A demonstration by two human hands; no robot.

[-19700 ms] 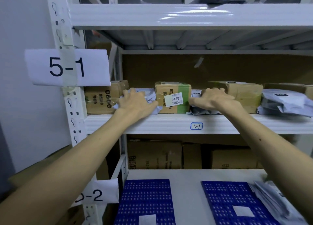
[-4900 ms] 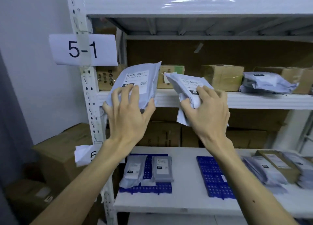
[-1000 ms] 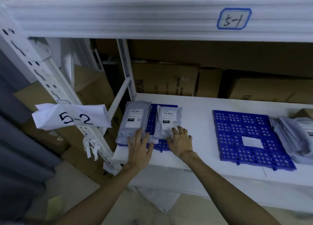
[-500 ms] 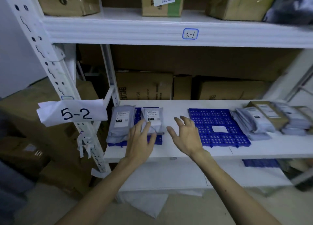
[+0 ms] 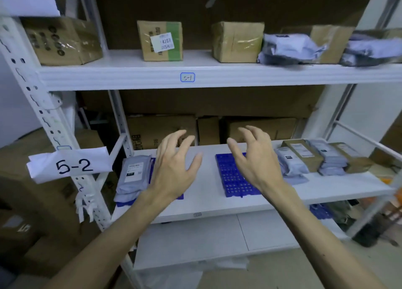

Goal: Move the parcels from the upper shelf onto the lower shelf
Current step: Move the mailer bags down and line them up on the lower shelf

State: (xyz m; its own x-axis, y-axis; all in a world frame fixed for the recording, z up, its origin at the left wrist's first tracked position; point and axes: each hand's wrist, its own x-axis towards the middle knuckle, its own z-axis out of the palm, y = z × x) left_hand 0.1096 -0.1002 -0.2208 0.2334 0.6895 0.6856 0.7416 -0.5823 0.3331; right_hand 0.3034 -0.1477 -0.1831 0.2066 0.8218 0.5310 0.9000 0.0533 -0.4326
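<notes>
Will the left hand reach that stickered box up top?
Probably yes: the left hand is empty, and the box stands alone on the upper shelf, nothing in front.

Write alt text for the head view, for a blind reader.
An empty left hand and right hand hover open before the lower shelf holding grey parcels and blue mats. Boxes and grey bags sit on the upper shelf.

two hands [image 5: 174, 171], two mats [image 5: 233, 177], upper boxes [image 5: 161, 40] maybe four

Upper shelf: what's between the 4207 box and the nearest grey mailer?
Head view: one taped brown box sits between the 4207 box and the mailer.
</notes>
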